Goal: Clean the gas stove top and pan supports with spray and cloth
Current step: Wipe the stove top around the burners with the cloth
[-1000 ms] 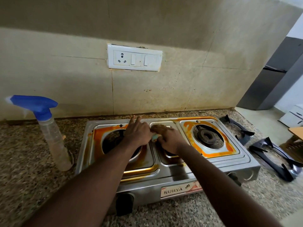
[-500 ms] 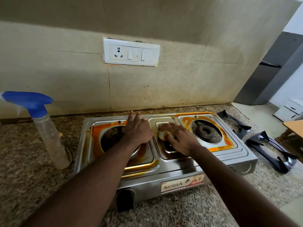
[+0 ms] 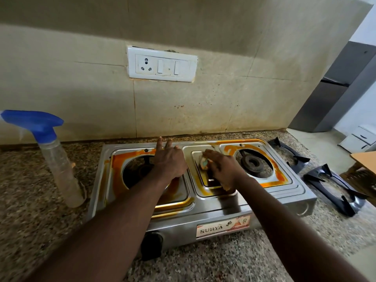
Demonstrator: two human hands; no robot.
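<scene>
Cloth (image 3: 204, 163) farther right now, gripped by right hand (image 3: 223, 169); left hand (image 3: 171, 161) outstretched on stove (image 3: 223, 208)

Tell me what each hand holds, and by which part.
The right hand holds a bunched cloth, grip over its top, pressing it onto the stove. The left hand holds nothing; it rests flat there.

Glossy steel stove (image 3: 223, 208) (orange-stained), speckled stone counter (image 3: 30, 190), clear plastic bottle (image 3: 61, 169)
</scene>
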